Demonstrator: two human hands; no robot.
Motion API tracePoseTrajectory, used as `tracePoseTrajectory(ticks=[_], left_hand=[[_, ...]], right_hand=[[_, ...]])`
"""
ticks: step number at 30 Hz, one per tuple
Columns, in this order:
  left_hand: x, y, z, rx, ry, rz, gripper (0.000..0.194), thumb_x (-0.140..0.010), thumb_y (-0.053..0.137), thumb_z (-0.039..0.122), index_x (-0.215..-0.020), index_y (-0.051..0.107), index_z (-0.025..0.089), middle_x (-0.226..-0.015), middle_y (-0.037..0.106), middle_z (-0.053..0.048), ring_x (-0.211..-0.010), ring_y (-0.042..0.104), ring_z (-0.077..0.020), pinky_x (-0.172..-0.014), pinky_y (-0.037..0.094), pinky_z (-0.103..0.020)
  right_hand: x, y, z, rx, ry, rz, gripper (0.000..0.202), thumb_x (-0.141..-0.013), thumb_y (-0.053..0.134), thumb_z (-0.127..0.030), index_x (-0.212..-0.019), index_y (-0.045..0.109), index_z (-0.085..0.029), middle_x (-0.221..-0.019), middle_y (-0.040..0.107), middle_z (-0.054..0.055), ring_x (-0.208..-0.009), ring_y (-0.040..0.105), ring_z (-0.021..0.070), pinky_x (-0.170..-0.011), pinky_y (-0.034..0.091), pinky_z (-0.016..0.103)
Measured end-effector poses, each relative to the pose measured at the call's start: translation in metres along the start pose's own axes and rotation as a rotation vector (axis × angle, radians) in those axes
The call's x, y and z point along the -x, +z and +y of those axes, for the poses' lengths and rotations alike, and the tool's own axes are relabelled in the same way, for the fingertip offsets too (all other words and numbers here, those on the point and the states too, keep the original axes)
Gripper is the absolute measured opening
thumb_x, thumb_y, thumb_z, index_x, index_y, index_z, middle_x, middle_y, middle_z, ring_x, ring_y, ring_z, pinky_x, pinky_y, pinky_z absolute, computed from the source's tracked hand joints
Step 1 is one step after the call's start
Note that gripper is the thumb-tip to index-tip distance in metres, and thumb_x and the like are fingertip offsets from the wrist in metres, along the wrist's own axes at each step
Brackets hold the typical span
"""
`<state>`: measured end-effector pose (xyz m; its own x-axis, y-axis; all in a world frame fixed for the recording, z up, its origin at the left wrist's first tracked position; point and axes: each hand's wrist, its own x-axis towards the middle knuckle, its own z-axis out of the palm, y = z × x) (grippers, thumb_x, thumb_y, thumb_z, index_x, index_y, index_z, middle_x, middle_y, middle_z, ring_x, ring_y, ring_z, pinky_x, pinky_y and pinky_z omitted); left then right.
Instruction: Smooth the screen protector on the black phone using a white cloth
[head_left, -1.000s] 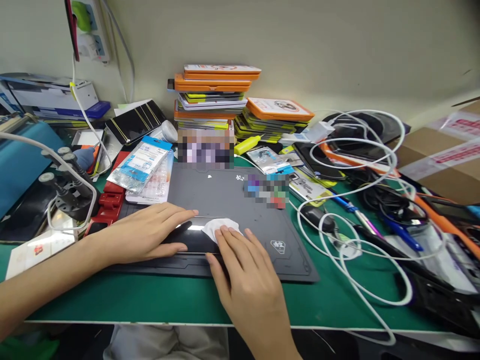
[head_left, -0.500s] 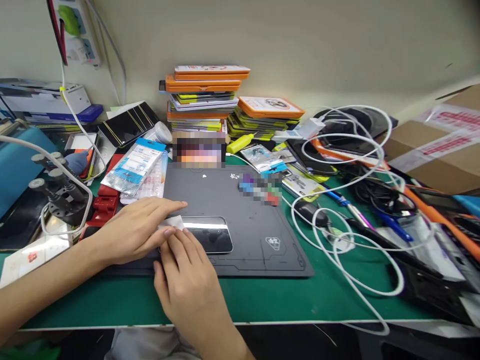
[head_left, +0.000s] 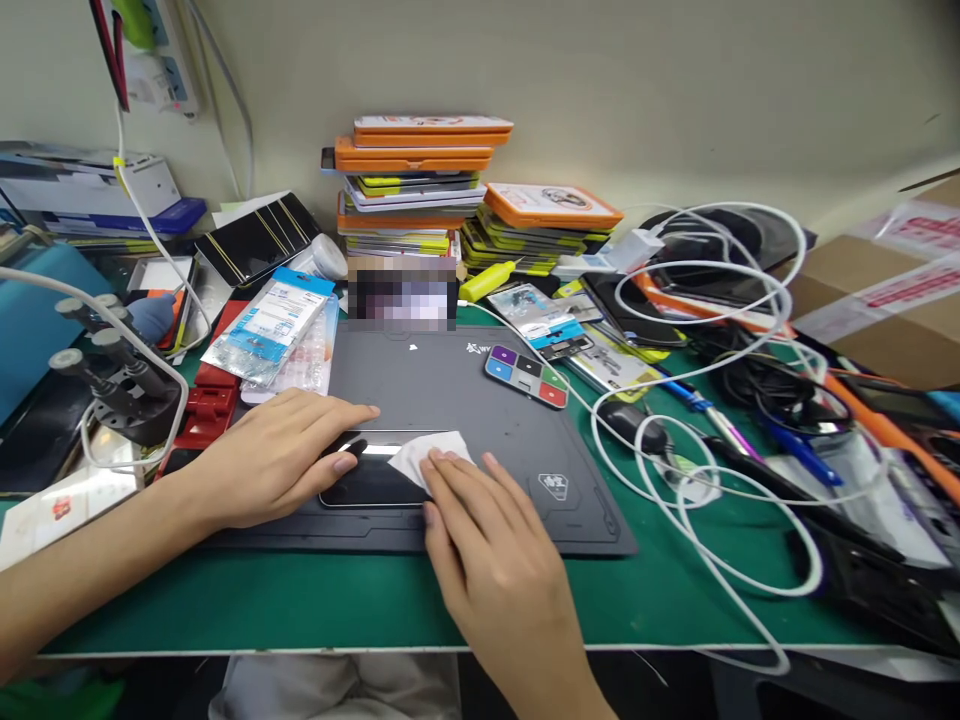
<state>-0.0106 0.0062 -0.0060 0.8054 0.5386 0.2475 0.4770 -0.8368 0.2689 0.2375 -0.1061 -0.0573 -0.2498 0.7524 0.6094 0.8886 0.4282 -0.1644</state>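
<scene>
A smartphone (head_left: 367,487) lies flat on the grey work mat (head_left: 420,375), its dark glossy screen facing up. My left hand (head_left: 289,455) steadies its left end, with the thumb over the screen and the index finger stretched past the far edge. Whatever lies under that palm is hidden. Toward the phone's right end, my right hand (head_left: 499,540) presses a folded white wipe (head_left: 420,458) against the glass with its fingertips. Part of the wipe sticks out to the left of the fingers.
Behind the mat stand a blurred-out screen (head_left: 401,298) and stacked orange boxes (head_left: 424,155). A coloured button pad (head_left: 529,375) sits on the mat. To the right, a looping white cable (head_left: 675,520) crosses the green table (head_left: 315,600). Left are a screwdriver stand (head_left: 131,400) and packets (head_left: 274,320).
My right hand has slid the wipe rightward along the phone, uncovering the left part of the screen. My left hand has stayed at the same end. The view has shifted slightly.
</scene>
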Motion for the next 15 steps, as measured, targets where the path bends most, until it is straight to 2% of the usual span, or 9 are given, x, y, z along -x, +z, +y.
tracePoseTrajectory(ticks=[4, 7, 11, 15], left_hand=[[-0.002, 0.000, 0.001, -0.020, 0.028, 0.032, 0.047, -0.118, 0.032, 0.043, -0.150, 0.053, 0.016, -0.134, 0.074, -0.012, -0.122, 0.067, -0.0269, -0.107, 0.046, -0.041], [-0.003, -0.001, 0.002, -0.017, 0.030, 0.056, 0.046, -0.118, 0.031, 0.042, -0.148, 0.054, 0.015, -0.131, 0.074, -0.011, -0.118, 0.067, -0.0261, -0.105, 0.044, -0.040], [-0.001, -0.001, 0.001, 0.018, 0.002, 0.109, 0.045, -0.118, 0.030, 0.041, -0.147, 0.054, 0.016, -0.129, 0.075, -0.009, -0.117, 0.067, -0.0255, -0.105, 0.043, -0.040], [0.001, 0.000, -0.001, 0.047, 0.001, 0.145, 0.044, -0.119, 0.031, 0.042, -0.146, 0.056, 0.017, -0.128, 0.075, -0.008, -0.119, 0.067, -0.0242, -0.105, 0.043, -0.037]], right_hand=[[0.009, -0.005, 0.011, 0.011, -0.009, 0.017, 0.032, -0.106, 0.058, -0.009, -0.136, 0.067, -0.003, -0.132, 0.075, 0.016, -0.127, 0.068, 0.0263, -0.122, 0.049, 0.049], [0.009, -0.005, 0.008, 0.044, -0.004, 0.025, 0.031, -0.106, 0.058, -0.011, -0.135, 0.068, -0.003, -0.129, 0.076, 0.016, -0.125, 0.069, 0.0272, -0.120, 0.051, 0.050], [0.000, 0.004, -0.012, 0.109, 0.020, 0.034, 0.032, -0.106, 0.058, -0.016, -0.132, 0.070, 0.000, -0.129, 0.076, 0.019, -0.122, 0.071, 0.0309, -0.114, 0.058, 0.052], [-0.015, 0.017, -0.042, 0.004, 0.024, 0.032, 0.035, -0.103, 0.056, -0.013, -0.130, 0.071, 0.002, -0.131, 0.077, 0.019, -0.125, 0.071, 0.0311, -0.114, 0.060, 0.048]])
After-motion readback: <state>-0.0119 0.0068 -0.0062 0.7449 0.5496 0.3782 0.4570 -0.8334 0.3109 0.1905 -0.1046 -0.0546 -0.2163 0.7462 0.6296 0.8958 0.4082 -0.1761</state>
